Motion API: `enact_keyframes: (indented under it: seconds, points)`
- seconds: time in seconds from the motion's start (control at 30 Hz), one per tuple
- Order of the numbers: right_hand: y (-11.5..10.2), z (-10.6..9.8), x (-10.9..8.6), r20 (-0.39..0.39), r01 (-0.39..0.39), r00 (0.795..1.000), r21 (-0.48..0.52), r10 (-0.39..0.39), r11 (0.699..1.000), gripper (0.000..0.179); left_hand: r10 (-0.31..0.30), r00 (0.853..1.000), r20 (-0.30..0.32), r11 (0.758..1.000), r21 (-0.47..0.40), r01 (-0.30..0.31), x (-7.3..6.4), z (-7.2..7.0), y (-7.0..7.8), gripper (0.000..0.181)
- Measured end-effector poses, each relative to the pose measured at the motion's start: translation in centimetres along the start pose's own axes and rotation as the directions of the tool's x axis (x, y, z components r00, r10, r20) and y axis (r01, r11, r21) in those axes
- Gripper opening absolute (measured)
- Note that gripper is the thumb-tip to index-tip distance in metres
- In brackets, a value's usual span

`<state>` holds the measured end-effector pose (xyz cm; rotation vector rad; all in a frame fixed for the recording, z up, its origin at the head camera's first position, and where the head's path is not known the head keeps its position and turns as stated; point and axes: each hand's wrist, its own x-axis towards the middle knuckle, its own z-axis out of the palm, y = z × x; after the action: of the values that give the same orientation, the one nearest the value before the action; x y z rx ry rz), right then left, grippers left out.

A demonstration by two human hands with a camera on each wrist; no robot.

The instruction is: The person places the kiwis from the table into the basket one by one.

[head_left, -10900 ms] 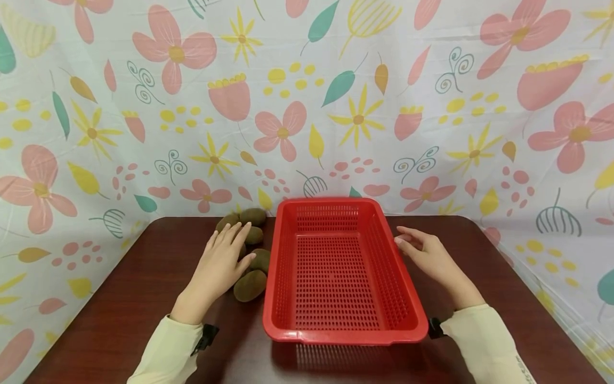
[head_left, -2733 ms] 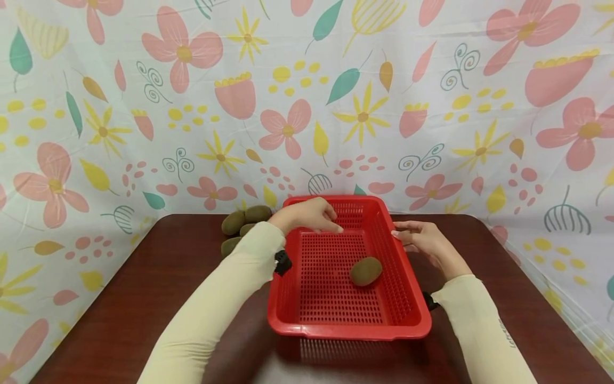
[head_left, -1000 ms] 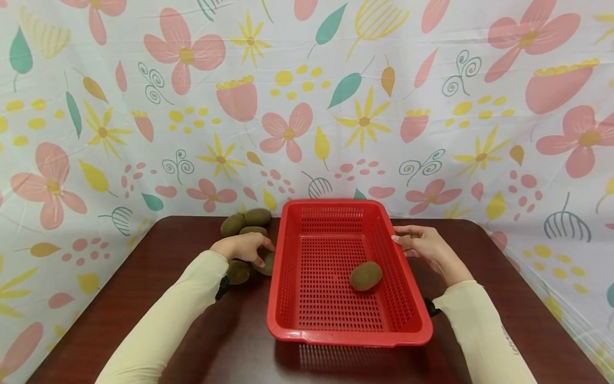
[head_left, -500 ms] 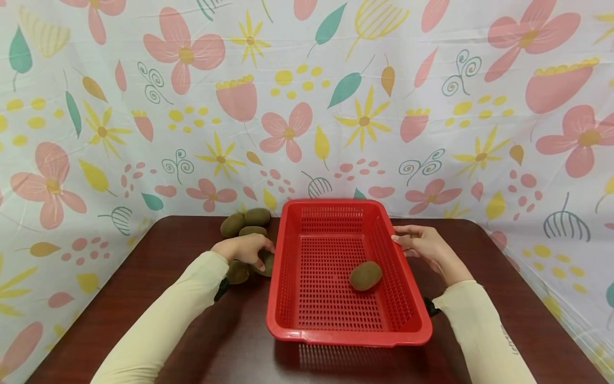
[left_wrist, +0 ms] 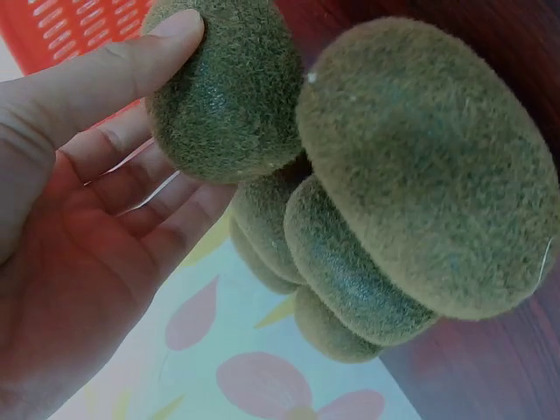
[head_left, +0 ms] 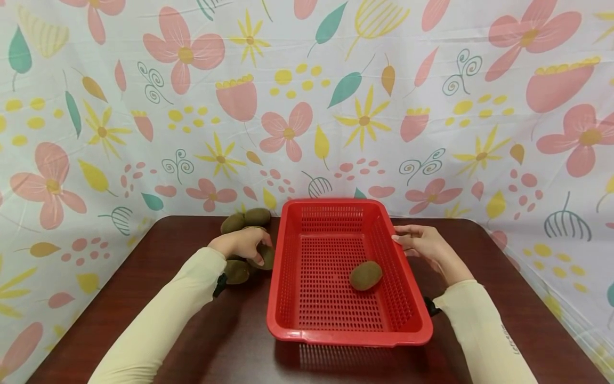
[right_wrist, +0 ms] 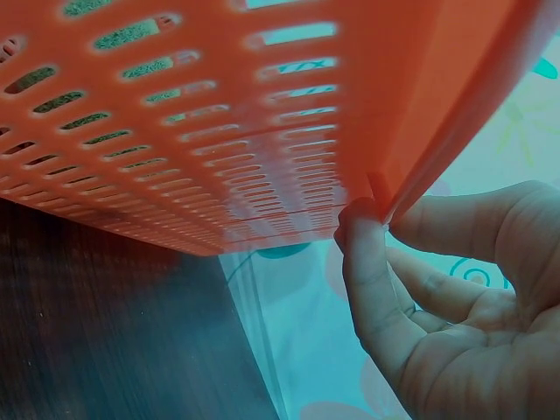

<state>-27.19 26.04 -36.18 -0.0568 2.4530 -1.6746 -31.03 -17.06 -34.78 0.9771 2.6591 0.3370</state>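
The left hand (head_left: 244,244) pinches a kiwifruit (left_wrist: 226,96) between thumb and fingers, just outside the left wall of a red perforated plastic basket (head_left: 352,337); whether this fruit touches the table is hard to tell. Beside it, on the side away from the basket, lies a front kiwifruit (head_left: 237,272), and a back pair of kiwifruit (head_left: 257,217) sits near the table's far edge, with more fruit partly hidden by the hand. The right hand (head_left: 424,246) pinches the basket's right rim between thumb and fingers. Inside the basket, one loose kiwifruit (head_left: 366,276) rests on the slotted floor, right of its middle. The basket stands on a dark reddish-brown table (head_left: 144,288), before a white cloth (head_left: 331,176) printed with pink, yellow and teal flowers and leaves. Both arms wear pale cream sleeves (head_left: 168,314), with a black band (head_left: 220,285) at the left wrist.
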Motion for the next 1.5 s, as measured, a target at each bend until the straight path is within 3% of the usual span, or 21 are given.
enact_keyframes:
  seconds: [0.17,0.37,0.6,0.87,1.17,1.3,1.4,1.5]
  points:
    - [0.1,0.0,0.1,0.000,0.000,1.000,-0.002,0.000,1.000,0.061,-0.042,0.999,0.014,0.998,-0.051,0.043,-0.3,-0.5,-0.1,0.039]
    - [0.3,0.0,0.1,-0.006,0.002,1.000,-0.004,-0.002,1.000,0.062,-0.076,0.997,0.009,0.996,-0.052,0.076,-0.8,-1.1,-0.5,0.044]
    - [0.2,-0.1,0.0,-0.005,0.001,1.000,-0.007,-0.001,1.000,0.062,-0.109,0.994,0.001,0.992,-0.057,0.108,-1.5,-2.5,-0.7,0.051]
    - [0.2,0.0,0.0,0.001,-0.006,1.000,-0.003,0.006,1.000,0.062,-0.119,0.992,-0.029,0.982,-0.154,0.113,-1.9,-4.7,-0.8,0.050]
    - [-0.1,-0.1,0.1,0.008,0.000,1.000,-0.001,0.000,1.000,0.061,-0.108,0.985,-0.134,0.970,-0.231,0.075,-1.2,-7.4,0.5,0.044]
    - [-0.2,0.0,0.1,0.006,0.001,1.000,0.006,-0.001,1.000,0.061,-0.146,0.977,-0.155,0.961,-0.255,0.104,-0.5,-8.0,1.5,0.045]
    - [-0.1,0.0,0.1,0.000,-0.001,1.000,0.004,0.001,1.000,0.061,-0.145,0.979,-0.143,0.956,-0.275,0.102,0.2,-8.4,2.4,0.031]
    - [0.0,0.0,0.0,-0.004,-0.004,1.000,-0.005,0.004,1.000,0.061,-0.142,0.978,-0.151,0.956,-0.276,0.096,1.1,-8.8,3.4,0.030]
